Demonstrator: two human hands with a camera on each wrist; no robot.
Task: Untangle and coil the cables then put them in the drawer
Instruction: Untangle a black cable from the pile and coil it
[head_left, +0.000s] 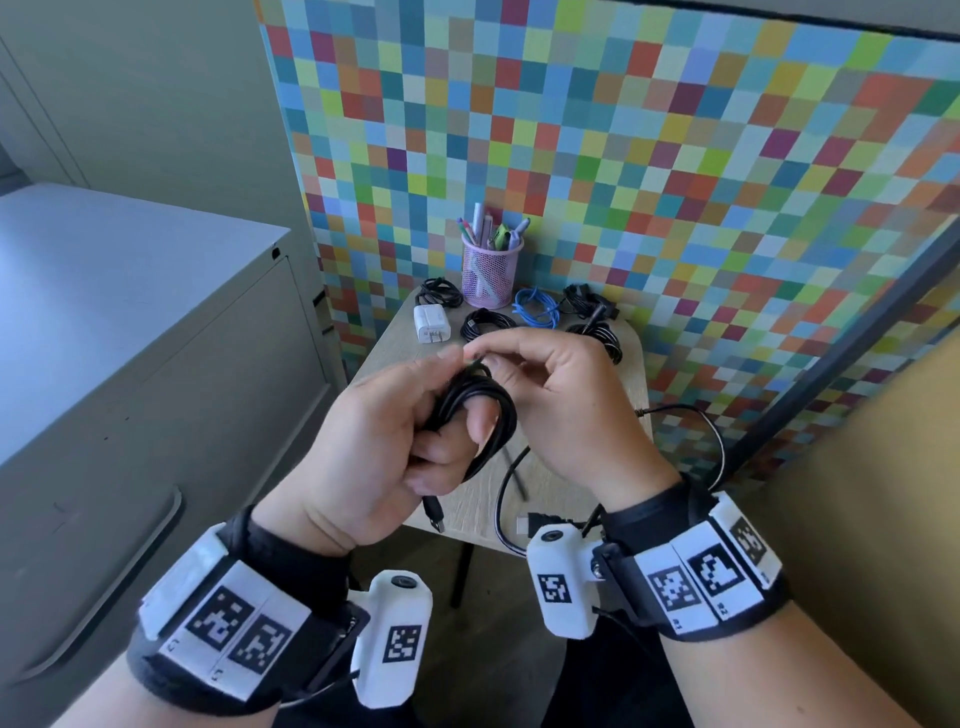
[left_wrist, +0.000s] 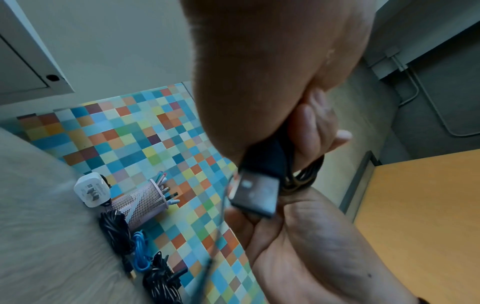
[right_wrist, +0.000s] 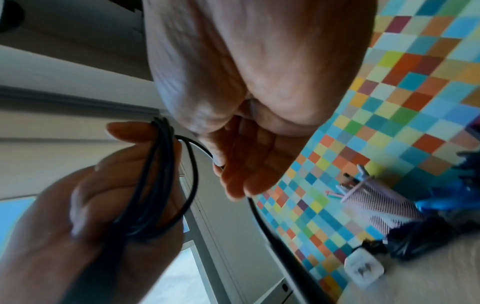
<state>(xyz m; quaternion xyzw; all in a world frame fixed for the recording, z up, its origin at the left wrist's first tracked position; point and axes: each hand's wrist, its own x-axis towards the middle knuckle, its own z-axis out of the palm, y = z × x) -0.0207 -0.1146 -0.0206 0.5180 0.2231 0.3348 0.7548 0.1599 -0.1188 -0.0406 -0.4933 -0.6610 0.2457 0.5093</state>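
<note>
Left hand (head_left: 379, 447) grips coiled black cable (head_left: 475, 402) above the wooden bench (head_left: 566, 488); right hand (head_left: 566, 405) pinches its loose end at the coil's top. USB plug (head_left: 434, 514) dangles below.

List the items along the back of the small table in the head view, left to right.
Black cable bundle → white charger → pink mesh pen cup → blue cable coil → black cable bundle at the right corner.
</note>
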